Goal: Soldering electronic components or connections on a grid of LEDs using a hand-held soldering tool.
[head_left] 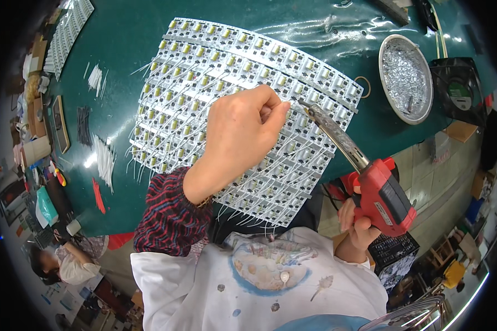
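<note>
A panel of white circuit boards (pixel 174 83) lies on the green table, with rows of small yellow parts and many thin white wires across it. Over its middle, my left hand (pixel 240 129) is closed in a pinch; whatever its fingertips hold is too small and hidden to make out. My right hand (pixel 359 223) grips a red soldering gun (pixel 386 201) by its handle, off the panel's right side. The gun's dark tip (pixel 309 110) points at the board just right of my left fingertips; whether it touches is unclear.
At the right stands a bowl (pixel 382 83) of silvery bits, beside a black fan-like device (pixel 458 85). Bundles of white wires (pixel 103 160), black wires (pixel 84 127) and red wires (pixel 98 196) lie to the left. Another board panel (pixel 66 38) is at the far left.
</note>
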The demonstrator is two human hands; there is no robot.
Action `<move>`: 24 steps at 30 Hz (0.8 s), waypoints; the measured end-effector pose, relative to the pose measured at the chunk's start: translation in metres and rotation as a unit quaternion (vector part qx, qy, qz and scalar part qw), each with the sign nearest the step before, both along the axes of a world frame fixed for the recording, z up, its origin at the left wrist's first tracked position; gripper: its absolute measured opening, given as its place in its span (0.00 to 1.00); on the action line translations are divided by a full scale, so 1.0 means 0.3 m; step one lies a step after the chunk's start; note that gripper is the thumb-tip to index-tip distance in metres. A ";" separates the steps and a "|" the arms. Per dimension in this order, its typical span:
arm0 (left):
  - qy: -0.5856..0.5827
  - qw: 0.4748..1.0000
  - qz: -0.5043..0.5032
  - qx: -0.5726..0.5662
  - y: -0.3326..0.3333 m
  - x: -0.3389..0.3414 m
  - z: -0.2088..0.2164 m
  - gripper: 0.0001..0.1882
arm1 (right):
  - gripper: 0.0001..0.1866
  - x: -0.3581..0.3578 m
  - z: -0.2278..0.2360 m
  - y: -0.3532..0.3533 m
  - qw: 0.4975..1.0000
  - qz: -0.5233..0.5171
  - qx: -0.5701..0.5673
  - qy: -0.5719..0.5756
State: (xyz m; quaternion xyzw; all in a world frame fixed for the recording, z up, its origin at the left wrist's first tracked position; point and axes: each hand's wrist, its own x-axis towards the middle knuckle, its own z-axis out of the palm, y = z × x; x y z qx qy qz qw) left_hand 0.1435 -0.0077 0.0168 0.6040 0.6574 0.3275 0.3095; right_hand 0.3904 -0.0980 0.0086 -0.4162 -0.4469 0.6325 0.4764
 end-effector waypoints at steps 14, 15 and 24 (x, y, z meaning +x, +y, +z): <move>0.002 1.000 -0.001 0.011 -0.001 0.001 -0.002 0.08 | 0.23 -0.013 0.009 -0.007 1.000 -0.022 0.003 0.009; 0.002 1.000 -0.001 0.012 -0.001 0.000 -0.001 0.08 | 0.24 -0.014 0.011 -0.003 1.000 -0.018 0.010 0.009; 0.001 0.999 -0.040 -0.019 0.006 -0.034 0.043 0.07 | 0.35 -0.002 -0.006 -0.005 0.997 -0.024 0.064 -0.031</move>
